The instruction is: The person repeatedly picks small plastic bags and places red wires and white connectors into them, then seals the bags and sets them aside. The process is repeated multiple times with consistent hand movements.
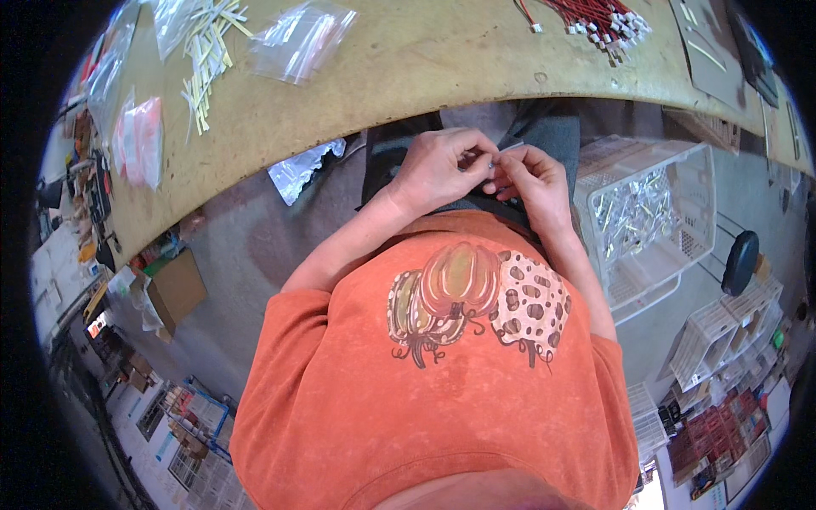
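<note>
Both hands meet over my lap, just below the bench's near edge. My left hand (pixel 438 168) has thumb and forefinger pinched together at a tiny piece that is mostly hidden. Close against it, my right hand (pixel 541 180) pinches too, its fingertips almost touching the left ones. A thin pale strip (pixel 513 145) pokes out above the right fingertips. Too little of it shows to tell its kind, or whether both hands grip the same piece.
On the bench (pixel 408 76) lie pale strips (pixel 208 55), a clear plastic bag (pixel 303 40), a pinkish bag (pixel 138 140) and red wires with white connectors (pixel 608 30). A white plastic crate (pixel 701 195) of small clear packets stands right; a cardboard box (pixel 178 293) sits left.
</note>
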A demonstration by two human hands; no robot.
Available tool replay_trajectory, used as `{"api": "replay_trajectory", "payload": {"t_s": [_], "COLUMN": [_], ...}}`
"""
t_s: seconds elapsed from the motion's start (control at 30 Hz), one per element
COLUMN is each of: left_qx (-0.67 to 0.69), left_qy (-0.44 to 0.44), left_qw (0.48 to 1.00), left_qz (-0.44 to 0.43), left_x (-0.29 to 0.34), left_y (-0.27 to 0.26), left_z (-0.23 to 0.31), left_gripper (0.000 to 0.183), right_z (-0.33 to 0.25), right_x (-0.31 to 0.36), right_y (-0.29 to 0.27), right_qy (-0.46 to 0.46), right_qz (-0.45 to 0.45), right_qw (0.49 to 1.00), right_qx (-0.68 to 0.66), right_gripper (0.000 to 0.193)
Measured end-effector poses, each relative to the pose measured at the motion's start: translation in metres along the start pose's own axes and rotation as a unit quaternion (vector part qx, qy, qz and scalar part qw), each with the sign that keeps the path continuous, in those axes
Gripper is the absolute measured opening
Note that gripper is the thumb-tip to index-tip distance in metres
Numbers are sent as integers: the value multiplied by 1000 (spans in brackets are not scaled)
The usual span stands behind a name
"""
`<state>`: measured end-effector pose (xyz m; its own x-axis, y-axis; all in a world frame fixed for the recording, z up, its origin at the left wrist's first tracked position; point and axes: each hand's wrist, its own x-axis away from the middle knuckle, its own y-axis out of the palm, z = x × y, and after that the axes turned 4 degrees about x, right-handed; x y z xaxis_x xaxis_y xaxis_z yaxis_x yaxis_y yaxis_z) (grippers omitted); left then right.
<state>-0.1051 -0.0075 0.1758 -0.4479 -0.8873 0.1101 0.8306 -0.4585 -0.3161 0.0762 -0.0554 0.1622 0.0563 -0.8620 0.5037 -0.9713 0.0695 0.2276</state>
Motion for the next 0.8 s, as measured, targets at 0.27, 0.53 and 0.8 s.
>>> {"api": "replay_trajectory", "payload": {"t_s": [0.27,0.53,0.8], "left_qx": [-12,-41,-131], "left_qy": [-38,-20,138], "left_qw": [998,999,977], "left_qz": [-54,0,100], "left_x": [0,6,1], "left_y": [-2,5,3], "left_z": [0,-10,-6], "left_gripper": [18,12,11], "right_z": [12,6,0], "right_x": [-4,-1,3], "right_y": [-7,-1,0], "right_qy": [-31,-10,34], "right_qz": [-17,-2,-16], "right_qw": [998,996,995], "right_qx": [47,88,97], "right_gripper": [22,26,32]}}
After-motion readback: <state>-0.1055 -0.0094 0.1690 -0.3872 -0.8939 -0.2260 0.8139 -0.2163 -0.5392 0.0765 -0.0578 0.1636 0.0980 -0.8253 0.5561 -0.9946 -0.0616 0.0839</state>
